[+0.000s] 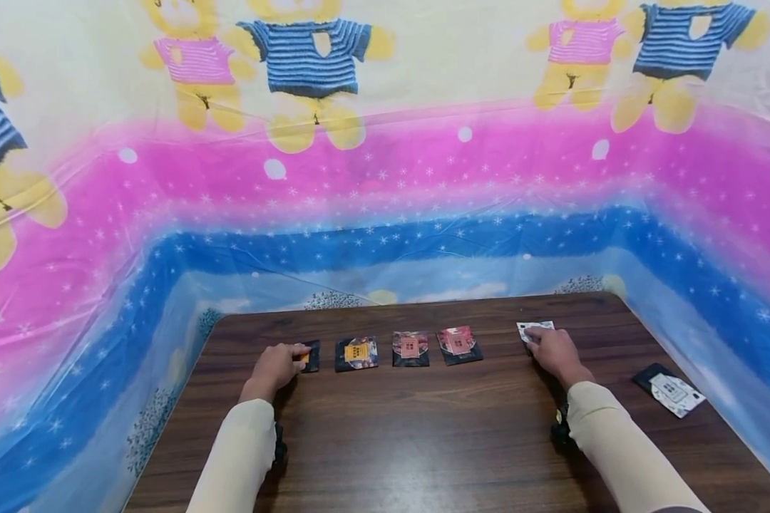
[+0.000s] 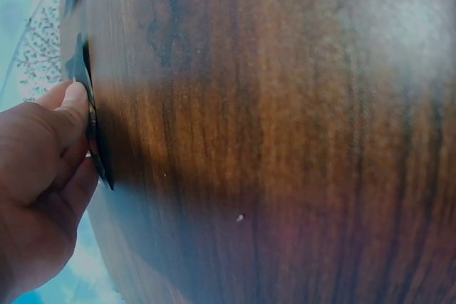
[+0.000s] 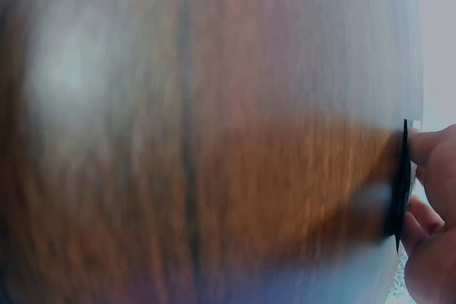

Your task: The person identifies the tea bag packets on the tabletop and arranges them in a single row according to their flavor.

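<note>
At the left end of a row of small flat packets, my left hand (image 1: 277,369) pinches a black packet with an orange label (image 1: 312,356). The left wrist view shows the thumb (image 2: 76,101) on that packet's edge, close to the tabletop. On the right, my right hand (image 1: 555,349) grips a white-and-black packet (image 1: 534,326), its lower part covered by the hand. In the right wrist view this packet's dark edge (image 3: 402,183) stands against the fingers. Between the hands lie a packet with a yellow-orange label (image 1: 356,353) and two red packets (image 1: 411,348).
Another black-and-white packet (image 1: 669,390) lies askew near the right edge of the dark wooden table (image 1: 423,427). A printed cloth (image 1: 385,171) with teddy bears hangs around the back and sides of the table.
</note>
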Demonstrator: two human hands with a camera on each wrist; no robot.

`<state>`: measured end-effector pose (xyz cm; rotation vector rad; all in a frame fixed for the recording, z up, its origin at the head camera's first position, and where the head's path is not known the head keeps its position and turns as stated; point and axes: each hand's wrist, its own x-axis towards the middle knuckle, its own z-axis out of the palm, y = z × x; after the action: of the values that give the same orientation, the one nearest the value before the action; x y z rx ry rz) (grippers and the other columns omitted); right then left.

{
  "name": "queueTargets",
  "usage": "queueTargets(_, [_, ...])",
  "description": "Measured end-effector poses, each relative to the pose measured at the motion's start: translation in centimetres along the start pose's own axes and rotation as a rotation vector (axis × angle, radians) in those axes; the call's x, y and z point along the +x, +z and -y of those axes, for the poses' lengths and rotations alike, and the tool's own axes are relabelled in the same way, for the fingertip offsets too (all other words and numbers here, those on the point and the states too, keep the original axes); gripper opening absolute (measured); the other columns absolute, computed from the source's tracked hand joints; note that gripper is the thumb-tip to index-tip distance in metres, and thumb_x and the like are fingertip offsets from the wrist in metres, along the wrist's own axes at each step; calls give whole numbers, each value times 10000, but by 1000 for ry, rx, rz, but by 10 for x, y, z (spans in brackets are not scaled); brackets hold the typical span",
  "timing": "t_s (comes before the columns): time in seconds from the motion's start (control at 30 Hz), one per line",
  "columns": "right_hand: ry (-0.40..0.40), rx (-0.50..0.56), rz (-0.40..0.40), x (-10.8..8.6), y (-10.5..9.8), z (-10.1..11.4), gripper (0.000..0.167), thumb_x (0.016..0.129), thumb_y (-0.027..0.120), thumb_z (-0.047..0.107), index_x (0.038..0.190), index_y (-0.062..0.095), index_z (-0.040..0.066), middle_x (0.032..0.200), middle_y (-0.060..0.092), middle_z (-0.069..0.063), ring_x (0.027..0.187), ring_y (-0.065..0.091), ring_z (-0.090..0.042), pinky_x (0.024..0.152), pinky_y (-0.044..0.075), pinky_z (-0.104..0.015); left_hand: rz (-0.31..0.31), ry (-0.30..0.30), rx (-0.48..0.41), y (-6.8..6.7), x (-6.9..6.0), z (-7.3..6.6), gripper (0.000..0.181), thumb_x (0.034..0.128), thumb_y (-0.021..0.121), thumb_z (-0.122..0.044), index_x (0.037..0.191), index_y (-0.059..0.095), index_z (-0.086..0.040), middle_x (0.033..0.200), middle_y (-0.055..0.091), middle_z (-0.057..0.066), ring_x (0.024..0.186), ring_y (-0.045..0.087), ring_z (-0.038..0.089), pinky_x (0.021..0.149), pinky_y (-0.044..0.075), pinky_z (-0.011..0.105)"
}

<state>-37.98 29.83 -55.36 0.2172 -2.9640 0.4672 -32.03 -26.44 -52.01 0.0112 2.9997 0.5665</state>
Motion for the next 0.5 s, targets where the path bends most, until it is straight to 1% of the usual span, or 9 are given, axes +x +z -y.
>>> queueTargets(0.07, [-4, -2, 2, 1, 2, 2, 362, 986, 630, 143, 1326, 668, 25, 1339, 651, -242, 1231, 564, -538, 1063, 431, -641, 5, -8, 2, 0, 1, 0, 447, 992, 665, -154, 1435, 608, -167, 1523, 519, 178, 1374, 485, 471, 1105, 425, 613])
queueTargets(0.33, [-17, 4, 4, 5, 8, 10, 361, 986, 633, 152, 1324, 670, 29, 1344, 652, -233, 1229, 574, -523, 1082, 420, -628, 32, -22, 56, 0, 5, -3, 460, 979, 681, -159, 1433, 609, -179, 1519, 523, 168, 1371, 490, 467, 1112, 417, 614])
queueTargets(0.5, [-22, 2, 15, 7, 11, 19, 364, 991, 634, 145, 1333, 665, 24, 1367, 640, -231, 1241, 585, -494, 1101, 409, -616, 42, -31, 80, -3, 5, -6, 452, 988, 672, -165, 1435, 609, -182, 1510, 537, 171, 1345, 511, 466, 1085, 446, 607])
